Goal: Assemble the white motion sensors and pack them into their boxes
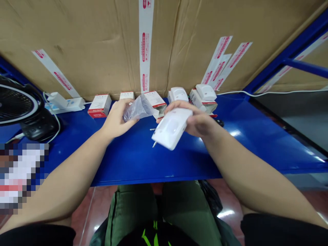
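My left hand [116,118] pinches a crumpled clear plastic bag [137,109] between thumb and fingers, above the blue metal shelf [143,164]. My right hand [198,121] grips a white plastic device [172,128], likely a plug-in sensor, with its flat face turned up. A thin pin shows below the device's lower edge. The two hands are close together, and the device's far end nearly reaches the bag. A small metal piece [153,129] lies on the shelf just left of the device.
Open white-and-red cartons [99,106] and white devices [178,94] stand along the shelf's back edge against taped cardboard [84,44]. A power strip [65,105] and a black fan [17,106] are at left. A white cable runs rightward. My knees are below the shelf's front edge.
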A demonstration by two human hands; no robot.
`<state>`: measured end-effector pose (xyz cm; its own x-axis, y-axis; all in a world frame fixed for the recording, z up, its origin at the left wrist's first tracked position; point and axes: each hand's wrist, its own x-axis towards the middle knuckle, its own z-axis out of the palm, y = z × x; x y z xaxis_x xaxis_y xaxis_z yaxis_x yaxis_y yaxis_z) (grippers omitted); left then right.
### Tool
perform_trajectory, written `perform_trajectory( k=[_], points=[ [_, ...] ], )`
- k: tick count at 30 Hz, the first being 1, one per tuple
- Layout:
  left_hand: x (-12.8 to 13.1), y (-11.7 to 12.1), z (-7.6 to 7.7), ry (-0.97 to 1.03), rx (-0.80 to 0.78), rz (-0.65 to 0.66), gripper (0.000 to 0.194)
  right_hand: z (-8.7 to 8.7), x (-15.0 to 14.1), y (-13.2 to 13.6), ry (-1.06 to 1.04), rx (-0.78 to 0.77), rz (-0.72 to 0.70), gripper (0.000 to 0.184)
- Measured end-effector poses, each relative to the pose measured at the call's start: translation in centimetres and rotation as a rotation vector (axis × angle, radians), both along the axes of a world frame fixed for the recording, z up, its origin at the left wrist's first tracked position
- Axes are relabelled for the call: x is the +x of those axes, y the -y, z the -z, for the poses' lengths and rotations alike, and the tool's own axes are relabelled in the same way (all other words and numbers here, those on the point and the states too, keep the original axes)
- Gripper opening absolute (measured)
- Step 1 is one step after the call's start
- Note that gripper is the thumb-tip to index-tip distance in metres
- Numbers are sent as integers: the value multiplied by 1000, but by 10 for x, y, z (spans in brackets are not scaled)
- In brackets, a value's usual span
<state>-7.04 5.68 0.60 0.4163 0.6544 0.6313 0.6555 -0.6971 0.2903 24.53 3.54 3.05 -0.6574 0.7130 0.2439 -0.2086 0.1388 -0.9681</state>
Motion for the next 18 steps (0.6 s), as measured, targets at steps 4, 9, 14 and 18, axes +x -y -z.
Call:
perform_trajectory(
  k=[4, 9, 14, 18],
  points=[
    [0, 1, 0, -24, 10, 7, 53, -2, -3, -5, -136, -289, 207, 47],
    [0, 2, 1, -83, 7, 30, 57, 6, -12, -8, 6, -457, 142, 45],
    [-1, 3, 0, -165, 17, -4, 64, 6, -5, -7, 23, -431, 46, 53],
    [0, 4, -1, -183, 39, -5, 65, 0, 0, -5, 86, -396, 46, 63]
  ],
)
